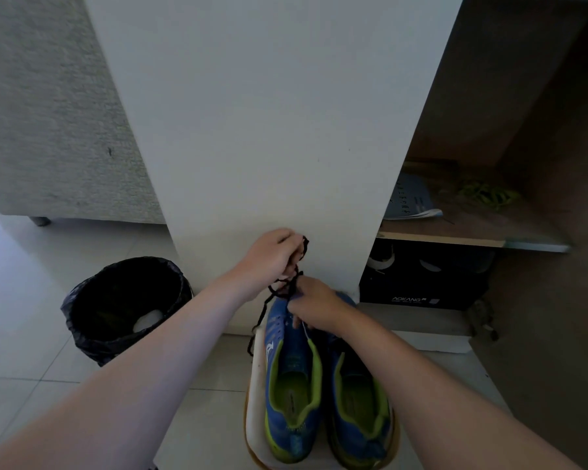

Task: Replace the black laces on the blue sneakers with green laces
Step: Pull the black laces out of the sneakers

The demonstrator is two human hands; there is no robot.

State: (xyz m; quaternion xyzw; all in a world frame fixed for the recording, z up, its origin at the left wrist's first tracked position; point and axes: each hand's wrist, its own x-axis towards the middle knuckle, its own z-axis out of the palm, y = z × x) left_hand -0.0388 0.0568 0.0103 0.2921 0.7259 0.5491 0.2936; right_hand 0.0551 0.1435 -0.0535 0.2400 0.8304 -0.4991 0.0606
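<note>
Partway through unlacing: black lace gripped in left hand, seemingly pinched at sneaker by right hand; green laces unused.

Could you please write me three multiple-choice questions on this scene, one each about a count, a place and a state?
1. How many blue sneakers are in view?
A two; B one; C four.

2. Where do the green laces lie?
A inside a sneaker; B threaded through the eyelets; C on the cupboard shelf.

3. What is the state of the black lace?
A tied in a bow; B held in the grip of the raised left hand, its end hanging loose; C lying flat on the shelf.

Answers:
1 A, a pair stands side by side.
2 C, the green tangle lies on the shelf at the right.
3 B, the fingers curl round the lace above the sneakers.
</note>
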